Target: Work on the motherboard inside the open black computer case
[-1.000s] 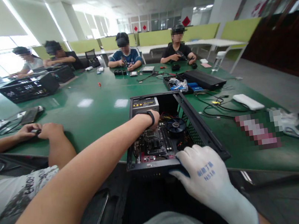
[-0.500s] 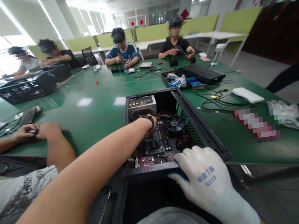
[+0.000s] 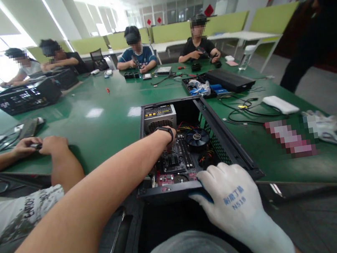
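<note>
An open black computer case (image 3: 166,194) lies in front of me, partly over the table's near edge. My bare left hand (image 3: 170,138), with a black band at the wrist, reaches down inside it above the motherboard (image 3: 173,161). Its fingers are hidden behind the wrist, so what they touch does not show. My right hand (image 3: 229,191), in a white glove, grips the case's near rim at the right, fingers over the top and thumb in front. Inside, a power supply (image 3: 160,118) sits at the far left, and a round black fan (image 3: 197,138) lies right of my left hand.
Beside me on the left, a co-worker's hands (image 3: 36,146) hold a small item. Cables (image 3: 238,109), a white box (image 3: 280,104) and white gloves (image 3: 323,126) lie on the green table (image 3: 108,129) to the right. Further back is a black tray (image 3: 186,88) with gloves.
Both my hands stay nearly where they were, the left inside the case and the right on its rim. A dark-clothed person at the far right has come further into view.
</note>
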The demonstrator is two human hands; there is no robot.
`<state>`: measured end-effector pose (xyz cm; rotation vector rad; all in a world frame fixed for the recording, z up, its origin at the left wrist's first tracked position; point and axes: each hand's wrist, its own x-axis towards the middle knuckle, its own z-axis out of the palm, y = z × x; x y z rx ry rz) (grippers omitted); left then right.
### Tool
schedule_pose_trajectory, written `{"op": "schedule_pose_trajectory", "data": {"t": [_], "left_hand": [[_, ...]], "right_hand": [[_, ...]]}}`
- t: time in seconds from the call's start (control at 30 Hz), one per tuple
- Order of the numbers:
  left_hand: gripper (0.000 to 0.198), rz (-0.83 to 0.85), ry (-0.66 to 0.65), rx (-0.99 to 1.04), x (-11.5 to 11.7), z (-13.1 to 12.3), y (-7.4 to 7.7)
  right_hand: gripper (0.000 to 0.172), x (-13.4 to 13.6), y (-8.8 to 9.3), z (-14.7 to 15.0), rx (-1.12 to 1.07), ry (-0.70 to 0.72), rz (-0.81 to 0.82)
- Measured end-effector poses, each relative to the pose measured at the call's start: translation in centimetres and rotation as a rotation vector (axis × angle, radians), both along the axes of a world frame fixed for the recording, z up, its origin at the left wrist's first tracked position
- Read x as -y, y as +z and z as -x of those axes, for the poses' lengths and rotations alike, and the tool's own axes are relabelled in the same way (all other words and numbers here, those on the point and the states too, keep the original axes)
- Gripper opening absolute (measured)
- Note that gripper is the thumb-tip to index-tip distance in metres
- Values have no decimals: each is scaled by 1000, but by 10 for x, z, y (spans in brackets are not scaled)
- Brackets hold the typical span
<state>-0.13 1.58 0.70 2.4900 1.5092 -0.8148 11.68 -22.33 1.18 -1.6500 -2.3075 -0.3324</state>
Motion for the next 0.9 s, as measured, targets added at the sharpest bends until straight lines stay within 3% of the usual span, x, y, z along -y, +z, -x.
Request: {"op": "schedule_pose_trajectory", "data": {"t": [0.2,0.53,0.9], "left_hand": [[71,0,-77,-75,-6,0,-7],[72,-20,-71,-37,-10,0,-15],[61,-28,-128,-128,2,-2,-2]], "right_hand": [[26,0,-1,0,-4,-4,6],[27,-1,0,2,-23,-4,-9],[28,0,-2,0,-19,-3,-10]]}}
